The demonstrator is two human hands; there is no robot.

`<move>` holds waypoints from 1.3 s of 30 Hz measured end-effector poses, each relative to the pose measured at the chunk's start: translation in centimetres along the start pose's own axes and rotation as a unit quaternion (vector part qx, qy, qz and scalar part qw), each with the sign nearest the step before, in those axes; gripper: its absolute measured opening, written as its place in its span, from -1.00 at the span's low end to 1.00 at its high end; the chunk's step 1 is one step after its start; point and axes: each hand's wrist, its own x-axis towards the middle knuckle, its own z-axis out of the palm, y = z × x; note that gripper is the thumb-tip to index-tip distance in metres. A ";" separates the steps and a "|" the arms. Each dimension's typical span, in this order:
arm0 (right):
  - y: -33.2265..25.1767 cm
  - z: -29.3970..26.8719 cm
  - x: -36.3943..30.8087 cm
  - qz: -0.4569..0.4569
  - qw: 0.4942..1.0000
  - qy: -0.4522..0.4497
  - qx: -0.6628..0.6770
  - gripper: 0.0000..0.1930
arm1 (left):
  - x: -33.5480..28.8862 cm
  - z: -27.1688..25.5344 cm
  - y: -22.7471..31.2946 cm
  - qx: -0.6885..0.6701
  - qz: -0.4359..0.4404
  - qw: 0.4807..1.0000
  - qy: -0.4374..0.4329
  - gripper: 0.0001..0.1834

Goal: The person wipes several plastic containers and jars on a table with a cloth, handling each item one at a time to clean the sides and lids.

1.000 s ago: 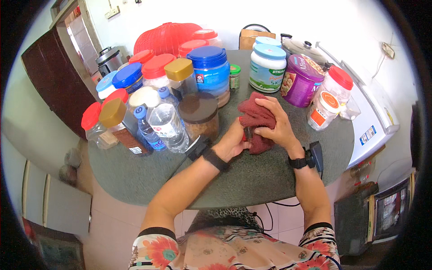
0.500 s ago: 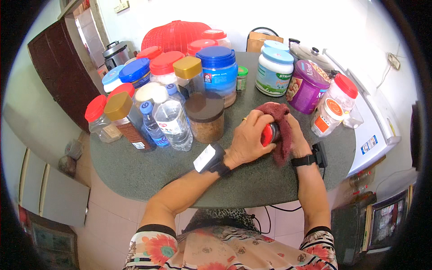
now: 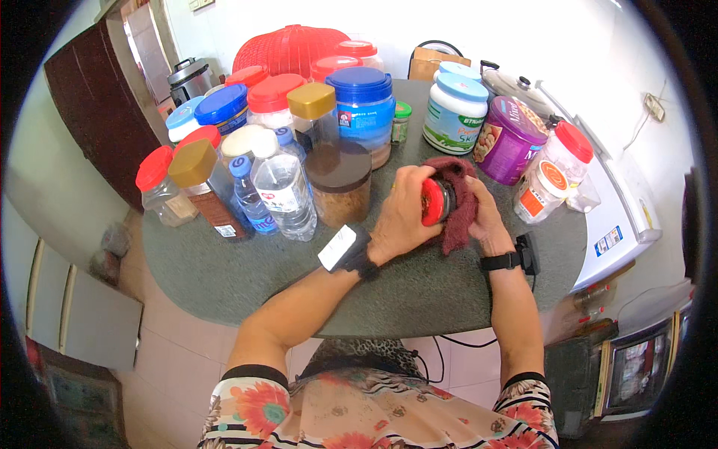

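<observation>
My left hand [image 3: 404, 213] is closed around a small jar [image 3: 432, 202] with a red end and a dark side, tilted so the red end turns left. A maroon cloth [image 3: 465, 206] drapes over the jar's far and right side. My right hand [image 3: 490, 217] presses that cloth against the jar, its fingers closed and partly hidden by the fabric. Both hands are above the dark table, to the right of a brown-lidded jar [image 3: 340, 183]. Which part of the jar the cloth covers I cannot fully make out.
Water bottles [image 3: 284, 196], a gold-lidded jar [image 3: 206, 187] and a large blue tub [image 3: 365, 112] crowd the left of the round table [image 3: 247, 280]. Toward the right stand a white jar [image 3: 455, 116], a purple tin [image 3: 510, 142] and a small orange-labelled jar [image 3: 540, 194].
The jar has turned in my hands, and more of its red end and dark side shows. Both hands have shifted slightly; the cloth still wraps the jar.
</observation>
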 end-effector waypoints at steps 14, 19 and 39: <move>-0.3 3.1 -0.2 -0.261 0.885 0.056 -0.380 -0.47 | -0.5 1.9 -2.0 -0.513 -0.376 0.772 -0.005 -0.31; -0.9 3.6 -0.5 -0.331 0.780 0.021 -0.532 -0.52 | -0.2 1.4 -1.7 -0.563 -0.357 0.745 -0.015 -0.44; -0.4 1.1 0.0 -0.057 0.993 -0.023 -0.104 -0.58 | 0.1 0.5 -0.3 -0.059 -0.021 0.998 0.011 -0.32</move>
